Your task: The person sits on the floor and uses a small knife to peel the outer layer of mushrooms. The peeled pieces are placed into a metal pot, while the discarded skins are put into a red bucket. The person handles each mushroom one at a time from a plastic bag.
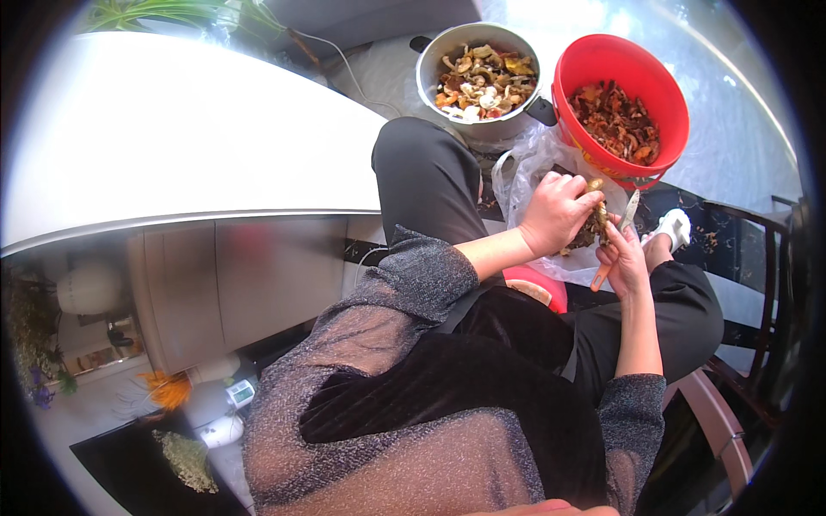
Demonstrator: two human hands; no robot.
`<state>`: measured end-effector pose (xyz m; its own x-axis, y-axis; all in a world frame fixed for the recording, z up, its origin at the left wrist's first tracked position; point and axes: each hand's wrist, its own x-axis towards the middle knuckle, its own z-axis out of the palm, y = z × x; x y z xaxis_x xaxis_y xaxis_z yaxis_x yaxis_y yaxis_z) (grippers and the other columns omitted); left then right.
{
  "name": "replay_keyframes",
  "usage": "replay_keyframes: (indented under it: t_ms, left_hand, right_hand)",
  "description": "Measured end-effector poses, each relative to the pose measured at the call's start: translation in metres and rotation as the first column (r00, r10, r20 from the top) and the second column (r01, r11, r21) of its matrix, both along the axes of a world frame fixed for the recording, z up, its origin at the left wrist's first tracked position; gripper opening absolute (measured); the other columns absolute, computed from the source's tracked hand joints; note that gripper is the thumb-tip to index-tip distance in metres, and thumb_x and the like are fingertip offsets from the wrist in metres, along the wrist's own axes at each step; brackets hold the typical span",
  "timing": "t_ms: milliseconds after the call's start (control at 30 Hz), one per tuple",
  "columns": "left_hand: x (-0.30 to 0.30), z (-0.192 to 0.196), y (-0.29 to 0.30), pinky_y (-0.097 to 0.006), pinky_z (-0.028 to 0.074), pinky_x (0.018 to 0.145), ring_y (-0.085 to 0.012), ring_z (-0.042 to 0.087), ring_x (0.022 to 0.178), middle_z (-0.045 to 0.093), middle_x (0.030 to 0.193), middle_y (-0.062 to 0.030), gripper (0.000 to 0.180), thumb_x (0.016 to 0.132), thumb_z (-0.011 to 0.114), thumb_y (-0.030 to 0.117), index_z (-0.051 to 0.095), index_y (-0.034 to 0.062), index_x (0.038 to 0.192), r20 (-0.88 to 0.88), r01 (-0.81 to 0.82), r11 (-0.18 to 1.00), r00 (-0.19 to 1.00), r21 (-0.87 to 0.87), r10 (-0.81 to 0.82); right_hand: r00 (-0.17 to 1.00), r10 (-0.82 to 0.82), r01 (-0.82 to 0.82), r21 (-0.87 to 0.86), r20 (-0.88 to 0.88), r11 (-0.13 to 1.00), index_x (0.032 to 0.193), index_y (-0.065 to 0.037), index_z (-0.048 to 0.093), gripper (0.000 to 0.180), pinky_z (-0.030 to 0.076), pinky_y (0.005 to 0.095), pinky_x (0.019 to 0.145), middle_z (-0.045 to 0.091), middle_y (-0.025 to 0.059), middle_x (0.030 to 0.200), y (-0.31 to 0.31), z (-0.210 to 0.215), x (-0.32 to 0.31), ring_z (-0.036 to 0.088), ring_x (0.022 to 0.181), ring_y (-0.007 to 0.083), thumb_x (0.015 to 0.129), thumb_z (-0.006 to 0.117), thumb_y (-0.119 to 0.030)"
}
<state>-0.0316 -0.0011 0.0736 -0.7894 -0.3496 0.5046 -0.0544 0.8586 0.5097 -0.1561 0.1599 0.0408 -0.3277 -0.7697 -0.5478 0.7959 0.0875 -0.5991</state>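
My left hand [557,213] is closed, its fingers pinching a yellowish-brown mushroom [594,186]. Close beside it, my right hand [625,258] grips a small knife [631,210] with an orange handle; the blade points up and away from me. Under both hands spreads a clear plastic bag [521,175] with dark brown pieces in it, partly hidden by the fingers. Beyond the hands stands a silver pot [423,82] full of pale and yellow mushroom pieces. To its right is a red bucket [674,103], part filled with reddish-brown pieces.
A white tabletop [198,129] reaches in from the left, near my left knee. Something red and rounded [542,279] lies between my legs. On the right are a dark chair frame [768,292] and a foot in a white shoe [676,227]. A cable [348,69] runs behind the pot.
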Motion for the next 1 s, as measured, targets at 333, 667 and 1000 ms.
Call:
replay_keyframes:
  t_ms: [333, 667, 1000]
  left_hand:
    - [-0.005, 0.001, -0.001, -0.040, 0.040, 0.077, -0.0253, 0.057, 0.079, 0.054, 0.081, -0.0051, 0.012, 0.078, 0.064, 0.015, 0.063, 0.0108, 0.089, 0.025, 0.014, 0.992, 1.000, -0.123, -0.011]
    - [0.018, -0.014, 0.001, -0.040, 0.042, 0.073, -0.0260, 0.059, 0.077, 0.057, 0.078, -0.0059, 0.009, 0.078, 0.066, 0.016, 0.066, 0.0108, 0.085, 0.156, 0.067, 0.998, 0.985, 0.012, -0.068]
    - [0.011, -0.009, 0.009, -0.040, 0.043, 0.068, -0.0285, 0.063, 0.073, 0.066, 0.081, -0.0068, 0.019, 0.079, 0.069, 0.019, 0.065, 0.0076, 0.095, 0.066, -0.032, 0.976, 0.998, 0.215, 0.018]
  right_hand:
    - [0.999, -0.049, 0.049, 0.010, -0.018, 0.999, 0.118, -0.007, 0.055, 0.025, 0.031, 0.0196, 0.052, 0.050, -0.0062, 0.077, -0.002, 0.000, 0.001, 0.036, 0.055, 0.0024, 0.096, 0.064, -0.013]
    - [0.998, -0.070, 0.070, -0.029, 0.001, 0.997, 0.121, -0.008, 0.054, 0.028, 0.034, 0.0202, 0.053, 0.049, -0.0055, 0.082, 0.000, -0.008, -0.004, 0.037, 0.058, 0.0035, 0.095, 0.064, -0.010]
    - [0.977, 0.040, -0.025, 0.077, -0.210, 0.997, 0.122, -0.006, 0.054, 0.031, 0.033, 0.0174, 0.049, 0.053, -0.0044, 0.087, -0.006, 0.005, 0.004, 0.038, 0.058, 0.0025, 0.093, 0.066, -0.009]
